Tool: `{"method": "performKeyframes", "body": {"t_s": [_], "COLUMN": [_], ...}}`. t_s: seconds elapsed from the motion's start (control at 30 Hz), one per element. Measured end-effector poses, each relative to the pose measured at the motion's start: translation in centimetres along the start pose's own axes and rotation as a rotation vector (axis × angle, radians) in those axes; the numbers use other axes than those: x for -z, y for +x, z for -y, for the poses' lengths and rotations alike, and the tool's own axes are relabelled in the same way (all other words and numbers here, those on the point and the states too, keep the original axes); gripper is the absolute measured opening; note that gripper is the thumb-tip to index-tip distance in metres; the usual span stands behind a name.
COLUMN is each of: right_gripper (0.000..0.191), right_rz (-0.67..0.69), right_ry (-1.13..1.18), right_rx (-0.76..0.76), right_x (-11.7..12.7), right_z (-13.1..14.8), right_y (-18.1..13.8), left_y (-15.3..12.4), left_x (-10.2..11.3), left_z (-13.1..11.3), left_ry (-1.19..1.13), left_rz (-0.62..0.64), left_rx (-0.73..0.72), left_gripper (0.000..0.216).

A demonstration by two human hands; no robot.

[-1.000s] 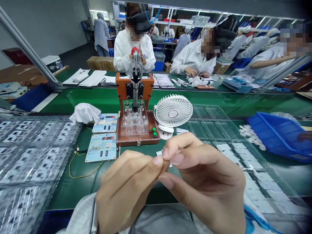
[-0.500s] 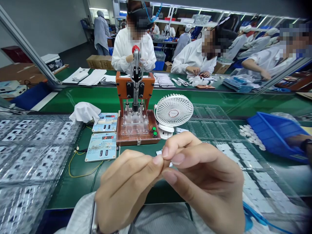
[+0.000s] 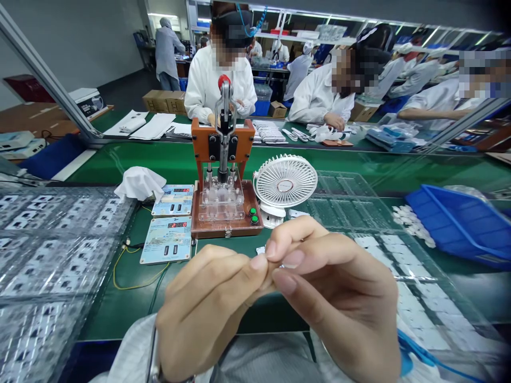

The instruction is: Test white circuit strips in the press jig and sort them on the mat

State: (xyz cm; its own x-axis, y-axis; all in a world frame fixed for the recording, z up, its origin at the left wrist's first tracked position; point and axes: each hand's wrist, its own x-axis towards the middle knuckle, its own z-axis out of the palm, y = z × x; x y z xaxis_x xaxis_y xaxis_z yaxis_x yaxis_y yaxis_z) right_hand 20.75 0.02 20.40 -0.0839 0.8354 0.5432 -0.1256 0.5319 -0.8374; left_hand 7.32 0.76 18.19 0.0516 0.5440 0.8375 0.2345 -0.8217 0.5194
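Observation:
My left hand and my right hand meet at the fingertips above the green bench. Both are closed in a pinch. What the left fingers grip is hidden behind them. A tiny shiny bit shows between the right thumb and fingers, too small to name. Just behind the fingertips, a small white board peeks out, mostly covered by my hands. Beyond them stands an orange lever press fixture with a red knob and a clear plastic nest on a brown base. A white fan is beside it.
Two light-blue counter boxes with wires sit left of the fixture. Clear trays of white parts fill the left side; more trays lie at right. A blue bin stands at far right. Several co-workers sit across the bench.
My right thumb and fingers have shifted slightly, exposing a tiny shiny bit between them. At far right, another person's hand has left the blue bin. My left hand is nearly still.

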Motion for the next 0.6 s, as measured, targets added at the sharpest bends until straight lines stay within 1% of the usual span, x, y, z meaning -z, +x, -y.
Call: {"method": "performKeyframes", "body": {"t_s": [0.13, 0.27, 0.33, 0.37, 0.4, 0.53, 0.6], "right_gripper": [0.025, 0.022, 0.016, 0.009, 0.007, 0.054, 0.065], "right_rz": [0.008, 0.01, 0.017, 0.034, 0.068, 0.315, 0.408], "right_ry": [-0.009, -0.003, 0.038, 0.089, 0.159, 0.467, 0.497], "right_rx": [0.006, -0.003, -0.019, -0.025, -0.032, -0.071, -0.12], "right_x": [0.0, 0.0, 0.2, 0.4, 0.5, 1.0, 1.2], "right_z": [0.0, 0.2, -0.1, -0.4, -0.9, -4.5, -6.4], "right_y": [0.0, -0.2, -0.2, -0.1, 0.1, 1.2, 1.6], "left_y": [0.0, -0.1, -0.2, -0.2, -0.2, -0.6, -1.2], "left_x": [0.0, 0.2, 0.3, 0.3, 0.4, 0.7, 1.2], "left_z": [-0.1, 0.0, 0.2, 0.3, 0.3, -0.1, 0.1], "left_ry": [-0.008, 0.014, 0.029, 0.031, 0.028, 0.008, 0.02], "left_rz": [-0.012, 0.003, 0.02, 0.023, 0.014, -0.051, -0.018], "left_rx": [0.0, 0.014, 0.002, -0.007, -0.011, 0.04, 0.06], "left_gripper": [0.01, 0.01, 0.013, 0.016, 0.019, 0.023, 0.027]}}
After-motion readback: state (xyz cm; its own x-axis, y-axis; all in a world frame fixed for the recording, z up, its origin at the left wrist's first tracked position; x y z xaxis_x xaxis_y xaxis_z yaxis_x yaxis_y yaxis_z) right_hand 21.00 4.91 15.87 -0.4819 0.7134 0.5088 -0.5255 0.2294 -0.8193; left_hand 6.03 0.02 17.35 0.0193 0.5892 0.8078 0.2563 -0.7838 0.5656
